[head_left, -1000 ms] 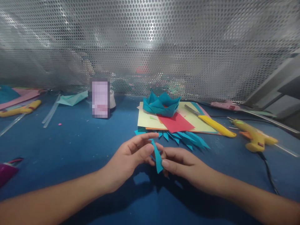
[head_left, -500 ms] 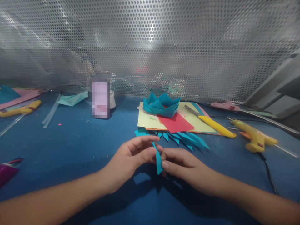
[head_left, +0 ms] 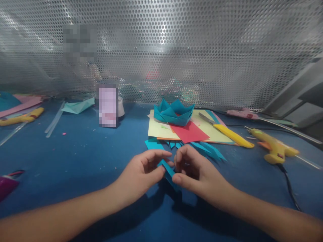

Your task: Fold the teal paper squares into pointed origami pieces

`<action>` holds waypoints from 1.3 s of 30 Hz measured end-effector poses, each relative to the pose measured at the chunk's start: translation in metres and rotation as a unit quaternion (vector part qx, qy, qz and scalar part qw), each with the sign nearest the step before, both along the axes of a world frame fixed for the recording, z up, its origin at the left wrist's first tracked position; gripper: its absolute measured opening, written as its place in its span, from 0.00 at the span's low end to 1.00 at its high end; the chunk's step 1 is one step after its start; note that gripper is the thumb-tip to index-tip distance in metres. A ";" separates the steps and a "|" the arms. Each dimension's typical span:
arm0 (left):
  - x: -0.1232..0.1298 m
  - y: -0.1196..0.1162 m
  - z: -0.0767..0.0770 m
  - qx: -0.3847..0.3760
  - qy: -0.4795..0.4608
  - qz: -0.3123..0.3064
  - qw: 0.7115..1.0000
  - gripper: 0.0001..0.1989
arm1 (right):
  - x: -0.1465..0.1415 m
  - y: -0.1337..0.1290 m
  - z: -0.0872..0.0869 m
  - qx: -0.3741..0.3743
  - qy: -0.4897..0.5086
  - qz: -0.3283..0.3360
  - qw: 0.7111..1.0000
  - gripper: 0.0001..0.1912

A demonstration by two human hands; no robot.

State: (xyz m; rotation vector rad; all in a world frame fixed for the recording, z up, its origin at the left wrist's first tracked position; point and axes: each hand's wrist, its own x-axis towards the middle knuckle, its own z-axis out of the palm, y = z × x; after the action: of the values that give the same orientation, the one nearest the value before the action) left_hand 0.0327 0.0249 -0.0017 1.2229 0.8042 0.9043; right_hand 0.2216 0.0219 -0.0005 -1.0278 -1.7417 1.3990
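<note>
A small folded piece of blue paper (head_left: 169, 173) is held between both hands, low over the blue table. My left hand (head_left: 148, 168) pinches its upper left end between thumb and fingers. On the other side, the thumb of my right hand (head_left: 193, 169) presses against the paper's right edge, its fingers curled behind. Just beyond the hands lie several pointed blue paper pieces (head_left: 209, 149), partly covered by my right hand. Farther back, a blue folded paper ring with pointed tips (head_left: 174, 114) stands on coloured sheets.
Sheets of pale yellow paper (head_left: 161, 126) carry a red paper square (head_left: 193, 131) and a yellow utility knife (head_left: 233, 135), blade out. A yellow glue gun (head_left: 275, 146) with a black cord lies right. A blurred-out upright screen (head_left: 108, 107) stands before a perforated metal panel (head_left: 161, 50).
The blue paper has turned from nearly upright to a slant, its lower end now farther right. My right hand's fingers have lifted and spread somewhat over the pointed pieces.
</note>
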 end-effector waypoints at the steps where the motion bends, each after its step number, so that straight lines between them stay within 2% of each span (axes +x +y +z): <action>1: 0.001 0.000 -0.002 0.001 0.004 -0.007 1.000 0.16 | -0.001 0.000 0.000 0.011 -0.018 -0.013 1.000 0.19; 5: 0.000 0.000 -0.008 0.001 0.037 -0.024 0.999 0.18 | -0.002 0.002 0.002 0.045 -0.034 -0.032 0.998 0.14; 10: -0.002 0.000 -0.009 0.039 0.098 -0.017 0.994 0.13 | -0.001 -0.002 0.002 0.063 -0.062 0.008 0.996 0.16; 14: -0.003 -0.001 -0.007 0.046 0.126 -0.002 0.991 0.10 | -0.002 -0.001 0.001 0.084 -0.089 -0.018 0.992 0.05; 16: -0.005 -0.001 -0.006 0.066 0.161 -0.007 0.985 0.09 | -0.001 0.002 -0.001 0.082 -0.101 -0.027 0.991 0.04; 18: -0.009 -0.001 -0.007 0.137 0.236 -0.016 0.962 0.09 | 0.001 0.004 -0.002 0.084 -0.125 -0.027 0.988 0.09; 21: -0.017 0.003 -0.007 0.324 0.346 -0.023 0.880 0.05 | 0.004 0.006 -0.002 0.118 -0.173 -0.019 0.978 0.15; 22: -0.019 0.004 -0.007 0.382 0.360 -0.036 0.850 0.04 | 0.004 0.006 -0.002 0.131 -0.190 -0.015 0.973 0.15; 24: -0.022 0.007 -0.007 0.473 0.369 -0.086 0.795 0.09 | 0.004 0.007 -0.001 0.153 -0.224 -0.011 0.962 0.15; 27: -0.023 0.008 -0.006 0.538 0.375 -0.147 0.740 0.15 | 0.004 0.008 0.000 0.181 -0.262 -0.014 0.948 0.16; 32: -0.021 0.006 -0.002 0.562 0.381 -0.145 0.720 0.16 | 0.006 0.011 -0.003 0.219 -0.263 -0.016 0.939 0.15; 39: -0.021 0.007 -0.006 0.563 0.398 -0.146 0.709 0.15 | 0.007 0.018 -0.009 0.204 -0.237 -0.040 0.949 0.13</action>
State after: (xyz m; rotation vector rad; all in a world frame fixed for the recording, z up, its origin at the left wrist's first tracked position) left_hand 0.0117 0.0315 -0.0073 2.8771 0.6240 0.5162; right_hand 0.2291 0.0400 -0.0099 -1.2434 -2.1819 0.7190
